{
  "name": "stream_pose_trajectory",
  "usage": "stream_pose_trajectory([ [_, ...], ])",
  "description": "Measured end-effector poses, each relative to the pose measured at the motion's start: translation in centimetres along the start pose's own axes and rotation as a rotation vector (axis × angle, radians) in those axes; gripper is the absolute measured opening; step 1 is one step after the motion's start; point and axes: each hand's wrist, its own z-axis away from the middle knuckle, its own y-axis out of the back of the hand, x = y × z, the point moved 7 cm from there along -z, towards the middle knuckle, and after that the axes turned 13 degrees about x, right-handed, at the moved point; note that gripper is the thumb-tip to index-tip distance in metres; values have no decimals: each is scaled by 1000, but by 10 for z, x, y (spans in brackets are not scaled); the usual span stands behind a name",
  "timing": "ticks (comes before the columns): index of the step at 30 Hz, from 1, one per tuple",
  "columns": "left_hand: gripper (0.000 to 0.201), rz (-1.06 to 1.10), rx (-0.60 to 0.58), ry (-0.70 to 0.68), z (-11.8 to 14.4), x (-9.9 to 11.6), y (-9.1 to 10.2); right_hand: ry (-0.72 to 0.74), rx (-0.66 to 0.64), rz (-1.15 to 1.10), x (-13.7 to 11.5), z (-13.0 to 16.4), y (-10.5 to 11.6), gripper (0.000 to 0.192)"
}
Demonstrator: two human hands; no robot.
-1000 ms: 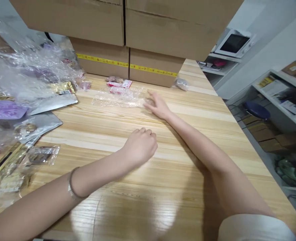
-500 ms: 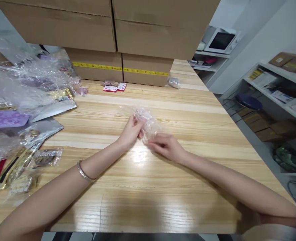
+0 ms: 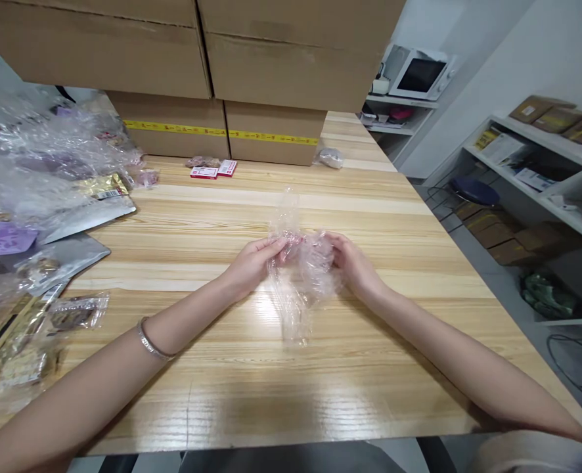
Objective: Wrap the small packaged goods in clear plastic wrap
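Between my hands, over the middle of the wooden table, is a crumpled sheet of clear plastic wrap [image 3: 315, 266], with loose ends reaching up and down. Something pinkish shows through the wrap near my left fingers; its kind is hidden by the creases. My left hand [image 3: 259, 259], with a bracelet at the wrist, pinches the left side between thumb and fingers. On the right side, my right hand [image 3: 353, 263] has its fingers curled round the bunched wrap, partly behind it.
Cardboard boxes [image 3: 271, 69] are stacked at the back. To the left lies a heap of clear plastic packaging [image 3: 49, 157] with silver pouches [image 3: 81, 259]. Small red-and-white packets [image 3: 204, 173] lie by the boxes, and a small grey bundle [image 3: 330, 157] is at the back right. Shelves [image 3: 532, 177] stand right.
The wrap has been spread wider, with long ends now hanging up and down. My right hand has moved up and right, away from my left hand. The view has shifted slightly right.
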Motion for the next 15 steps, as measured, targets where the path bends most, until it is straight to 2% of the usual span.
stream_pose_trajectory([
  [1, 38, 24, -24, 15, 2, 0, -4, -90, -19, -64, 5, -5, -2, 36],
  [3, 32, 55, -49, 47, 6, 1, -12, -141, -198, -125, 4, -9, -13, 33],
  [5, 24, 57, -86, 73, 11, 0, -20, -97, -428, -107, -3, -1, -25, 30],
  [7, 22, 40, -153, 101, 16, -3, -29, -27, -540, -66, -8, 9, -32, 30],
  [9, 24, 27, -200, 125, 20, -5, -34, 24, -547, -70, -10, 16, -34, 33],
  [11, 24, 7, -167, 123, 21, -4, -32, 11, -504, -118, -9, 15, -33, 36],
  [13, 25, -49, -54, 93, 19, 3, -23, -82, -428, -159, -6, 8, -24, 44],
  [15, 30, -140, 91, 59, 19, 14, -12, -182, -381, -186, -7, -1, -12, 64],
])
